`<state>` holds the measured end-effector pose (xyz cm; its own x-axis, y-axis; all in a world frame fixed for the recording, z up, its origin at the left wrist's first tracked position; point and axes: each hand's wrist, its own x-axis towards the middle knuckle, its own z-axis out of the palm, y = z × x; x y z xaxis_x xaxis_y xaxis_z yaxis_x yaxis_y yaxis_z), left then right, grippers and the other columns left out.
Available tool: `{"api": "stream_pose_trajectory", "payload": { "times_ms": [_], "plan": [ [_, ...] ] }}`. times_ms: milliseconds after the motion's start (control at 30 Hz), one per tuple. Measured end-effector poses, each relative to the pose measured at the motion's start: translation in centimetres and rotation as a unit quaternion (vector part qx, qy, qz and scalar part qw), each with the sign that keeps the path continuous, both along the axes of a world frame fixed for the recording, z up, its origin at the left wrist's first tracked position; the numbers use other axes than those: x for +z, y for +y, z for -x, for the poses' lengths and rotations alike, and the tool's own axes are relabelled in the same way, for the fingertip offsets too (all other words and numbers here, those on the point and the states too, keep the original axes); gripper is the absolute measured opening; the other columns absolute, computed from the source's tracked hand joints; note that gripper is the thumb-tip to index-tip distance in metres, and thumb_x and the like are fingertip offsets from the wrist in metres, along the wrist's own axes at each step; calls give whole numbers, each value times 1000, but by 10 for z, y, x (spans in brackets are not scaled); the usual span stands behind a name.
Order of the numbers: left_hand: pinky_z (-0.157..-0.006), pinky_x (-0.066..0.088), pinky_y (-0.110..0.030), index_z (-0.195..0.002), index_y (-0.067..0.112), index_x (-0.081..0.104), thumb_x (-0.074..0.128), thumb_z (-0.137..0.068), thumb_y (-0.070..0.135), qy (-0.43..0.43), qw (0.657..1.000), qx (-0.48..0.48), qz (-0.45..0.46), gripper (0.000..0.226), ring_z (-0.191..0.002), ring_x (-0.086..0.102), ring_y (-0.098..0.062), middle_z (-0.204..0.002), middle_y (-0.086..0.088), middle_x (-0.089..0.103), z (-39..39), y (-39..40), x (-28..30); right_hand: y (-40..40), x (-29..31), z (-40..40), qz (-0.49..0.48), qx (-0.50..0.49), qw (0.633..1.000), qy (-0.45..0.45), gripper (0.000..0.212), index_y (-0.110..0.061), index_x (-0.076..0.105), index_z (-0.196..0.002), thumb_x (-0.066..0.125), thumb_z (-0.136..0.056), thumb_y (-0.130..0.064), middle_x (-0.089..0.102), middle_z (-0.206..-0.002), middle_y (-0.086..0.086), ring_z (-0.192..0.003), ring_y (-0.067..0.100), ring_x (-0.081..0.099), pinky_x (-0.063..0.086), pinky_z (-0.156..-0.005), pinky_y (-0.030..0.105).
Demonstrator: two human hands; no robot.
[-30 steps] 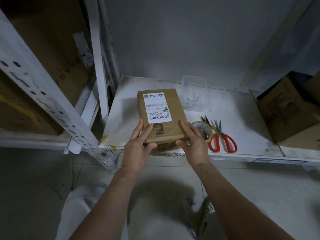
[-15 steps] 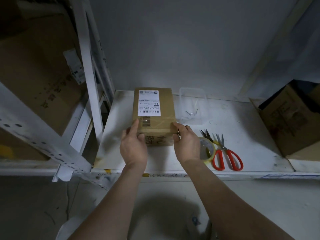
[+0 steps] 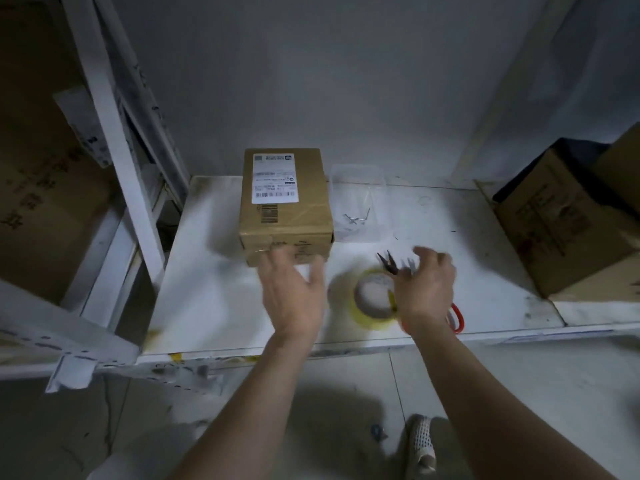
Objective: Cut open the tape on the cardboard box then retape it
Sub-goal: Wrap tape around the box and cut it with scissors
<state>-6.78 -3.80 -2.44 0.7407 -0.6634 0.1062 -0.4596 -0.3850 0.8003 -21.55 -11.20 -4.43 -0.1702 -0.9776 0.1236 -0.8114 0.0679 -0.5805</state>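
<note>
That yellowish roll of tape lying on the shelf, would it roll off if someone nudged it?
Probably not: the tape roll lies flat on the white shelf, so a nudge should slide it. Stood on edge, it could roll. It looks light and stiff, a hollow ring.

Head view of the person's own body. Both forearms are bare from the lower frame edge to the wrist, with no sleeve, watch, ring or glove visible. The left hand (image 3: pixel 294 299) and right hand (image 3: pixel 427 289) are bare and blurred. Near the lower edge a light-coloured shoe (image 3: pixel 420 441) with a perforated, mesh-like upper is visible; a pale garment (image 3: pixel 114 467) shows at lower left, its details unclear.
</note>
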Motion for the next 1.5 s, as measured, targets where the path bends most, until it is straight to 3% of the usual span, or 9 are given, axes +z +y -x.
{"api": "stream_pose_trajectory", "payload": {
  "times_ms": [133,200,300,433,600,700,933,1167,1500],
  "plan": [
    [-117,16,-44,-148,22,15,74,-55,65,-11,941,-274,-200,119,-143,8,-22,-155,-5,13,46,-4,-12,11,-25,40,-153,-26,982,112,53,-14,47,-131,56,-85,-39,44,-131,12,-121,31,40,36,-97,42],
    [-118,4,-51,-150,28,3,76,-51,67,-35,910,-324,-257,129,-146,-7,-24,-158,-3,-9,60,-10,-16,15,-30,50,-190,-5,974,123,57,-19,42,-133,54,-85,-47,43,-130,10,-120,28,42,39,-96,42],
    [-117,14,-48,-148,33,14,77,-60,58,-74,903,-328,-268,111,-144,6,-30,-158,-6,-6,66,-19,-27,10,-31,58,-209,16,970,126,63,-24,38,-135,58,-81,-49,44,-128,8,-118,26,43,43,-92,41],
    [-93,45,-33,-133,37,37,77,-64,48,-74,940,-274,-190,81,-121,36,-22,-133,0,34,65,-26,-38,3,-34,59,-174,2,976,132,60,-12,47,-129,58,-82,-48,46,-120,10,-112,28,45,45,-89,39],
    [-83,42,-31,-140,20,25,77,-65,34,-93,965,-152,-192,91,-119,34,-26,-133,-7,33,51,-38,-37,-11,-33,53,-72,37,997,-4,57,-8,49,-128,62,-83,-40,46,-122,11,-109,29,50,44,-91,38],
    [-85,42,-32,-144,18,21,76,-67,34,-103,954,-169,-227,96,-121,32,-27,-136,-8,31,50,-45,-40,-22,-37,41,-90,108,989,45,49,-10,52,-121,63,-81,-36,52,-115,10,-104,28,52,44,-86,34],
    [-93,43,-33,-148,18,16,76,-69,45,-92,952,-192,-222,103,-131,27,-26,-143,-7,24,54,-64,-48,-45,-39,38,-170,-11,984,57,32,-16,36,-97,59,-86,-36,57,-87,5,-72,23,51,41,-64,30],
    [-95,41,-31,-150,18,14,75,-70,45,-111,942,-241,-204,104,-125,31,-24,-141,-4,26,83,-90,-52,-78,-40,66,-119,-47,990,55,30,-13,42,-102,60,-87,-33,53,-82,4,-72,22,48,39,-65,30],
    [-99,43,-27,-125,9,50,74,-78,34,-111,967,-218,-78,58,-128,42,-26,-146,-7,21,129,-133,-71,-136,-45,96,-94,-10,995,38,35,-14,44,-106,67,-84,-28,61,-102,12,-97,33,60,49,-82,39]
  ]
}}
